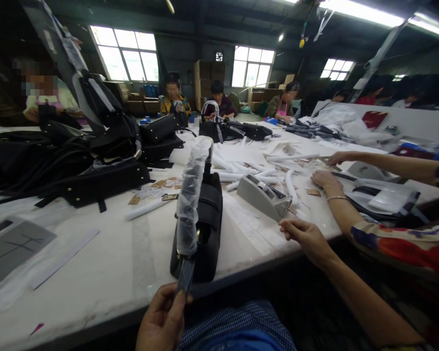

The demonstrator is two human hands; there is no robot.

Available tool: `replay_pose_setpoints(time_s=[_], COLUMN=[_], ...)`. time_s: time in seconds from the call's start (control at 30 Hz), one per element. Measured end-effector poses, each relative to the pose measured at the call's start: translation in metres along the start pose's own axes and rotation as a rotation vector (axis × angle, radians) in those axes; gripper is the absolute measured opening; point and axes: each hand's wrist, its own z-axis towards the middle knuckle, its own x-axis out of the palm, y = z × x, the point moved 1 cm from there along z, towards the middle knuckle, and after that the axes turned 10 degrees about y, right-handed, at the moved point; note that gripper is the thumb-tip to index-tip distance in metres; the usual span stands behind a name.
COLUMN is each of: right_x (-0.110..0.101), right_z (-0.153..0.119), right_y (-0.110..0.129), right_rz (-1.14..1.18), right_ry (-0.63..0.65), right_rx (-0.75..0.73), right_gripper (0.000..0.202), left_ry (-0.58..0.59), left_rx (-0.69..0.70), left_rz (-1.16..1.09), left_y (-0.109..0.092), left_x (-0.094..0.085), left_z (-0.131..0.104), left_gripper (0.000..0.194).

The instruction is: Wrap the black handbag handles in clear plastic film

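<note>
A black bag stands at the table's front edge, its raised handle wrapped in clear plastic. Below it, my left hand pinches the dark strap end that runs down from the wrapped handle. To the right, my right hand is at the front of a grey tape dispenser, thumb and fingertips pressed together near its cutting end. Whatever those fingertips may hold is too small to make out.
A co-worker's hands work over wrapped straps at the right. Black bags are piled at the left, beyond a grey box-like object. White foam tubes lie mid-table. Several people sit across the table.
</note>
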Motion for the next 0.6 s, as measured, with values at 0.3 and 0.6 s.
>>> replay_pose_setpoints(time_s=[0.3, 0.6], right_x=[0.171, 0.195], right_z=[-0.075, -0.068], right_y=[0.076, 0.073], right_rz=[0.156, -0.189], right_ry=[0.635, 0.55], right_rx=[-0.024, -0.057], right_gripper=[0.034, 0.038], left_ry=[0.029, 0.12], left_rx=[0.246, 0.24], left_rz=[0.154, 0.094], left_y=[-0.015, -0.011], left_x=[0.008, 0.003], left_z=[-0.011, -0.013], left_gripper=[0.029, 0.024])
